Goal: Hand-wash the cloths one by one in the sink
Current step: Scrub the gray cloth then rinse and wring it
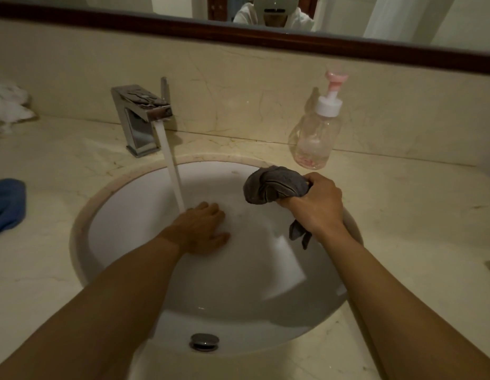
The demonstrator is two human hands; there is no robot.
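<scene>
right hand gripping grey cloth over sink; left hand lying flat in basin.
right hand [317,204] is clenching a bunched grey cloth [274,187] above the sink's [134,193] far right side, its fingers hidden under the fabric. left hand [202,229], fingers straight and holding nothing, is resting in the basin beside the tap's [141,111] running stream [174,171]; fingertips are hard to make out. a blue cloth [6,204] and a white cloth [8,105] are lying at left, both cut off.

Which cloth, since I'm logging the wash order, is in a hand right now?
The grey cloth, bunched in the right hand over the sink. The blue cloth and white cloth lie on the counter, untouched.
</scene>
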